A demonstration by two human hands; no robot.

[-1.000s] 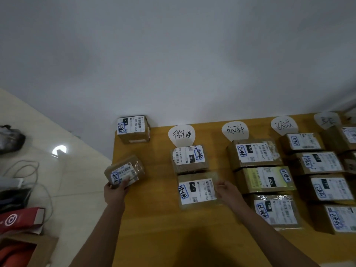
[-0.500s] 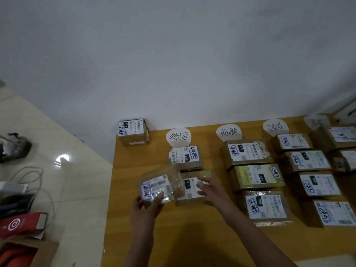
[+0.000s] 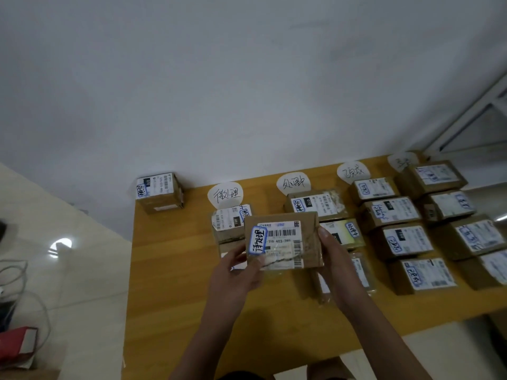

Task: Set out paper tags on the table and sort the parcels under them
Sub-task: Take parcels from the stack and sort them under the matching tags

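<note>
Head view: the parcel [image 3: 284, 244] has come from the table's [image 3: 170, 283] left edge up before the camera, left hand [image 3: 236, 272] and right hand [image 3: 333, 266] both grasping it, label readable; likely bound for the leftmost tag [image 3: 225, 194].

Only one view is given, taken from the person's head and aimed forward and down across the wooden table [image 3: 170, 270] toward the white wall [image 3: 247, 78] behind it. The hands are seen close below the lens, with forearms entering from the bottom edge. Floor is caught at the left edge and a window frame [image 3: 472, 119] at the upper right, as the wide angle allows.
</note>
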